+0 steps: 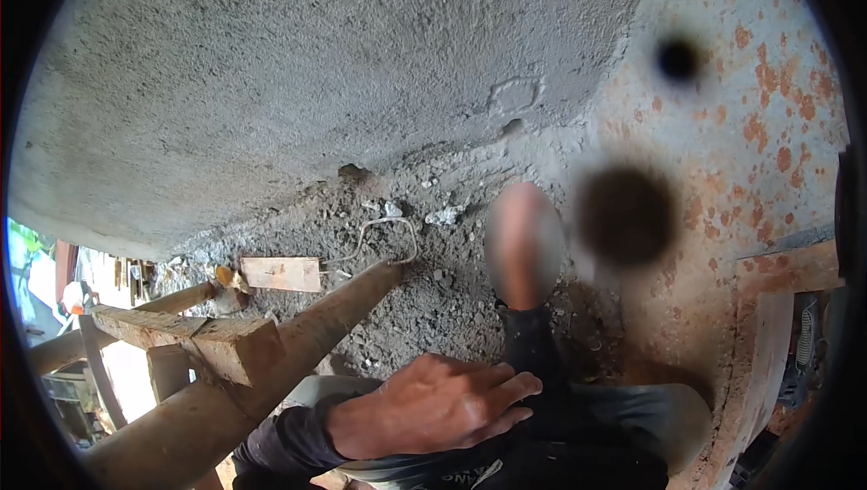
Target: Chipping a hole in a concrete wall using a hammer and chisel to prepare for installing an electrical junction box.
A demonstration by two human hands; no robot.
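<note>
My left hand [433, 404] is in front of my body, palm down, with its fingers loosely bent and apart. Nothing shows between them, and their tips lie beside the dark sleeve [531, 345] of my right arm. Stretched out over the rubble floor, my right hand [524, 237] is covered by a blurred oval, so its fingers and anything in them cannot be made out. Beyond it rises a rough grey plastered wall [298, 65]. A pale looped cord or wire [415, 235] lies on the rubble left of my right hand.
A thick round pole [316, 323] slants up from the lower left, with a timber block [237, 345] against it. A short board [282, 273] lies on the debris. At right stands a stained wall [713, 192] beside a wooden board [754, 373]. Dark round blots hide parts of the view.
</note>
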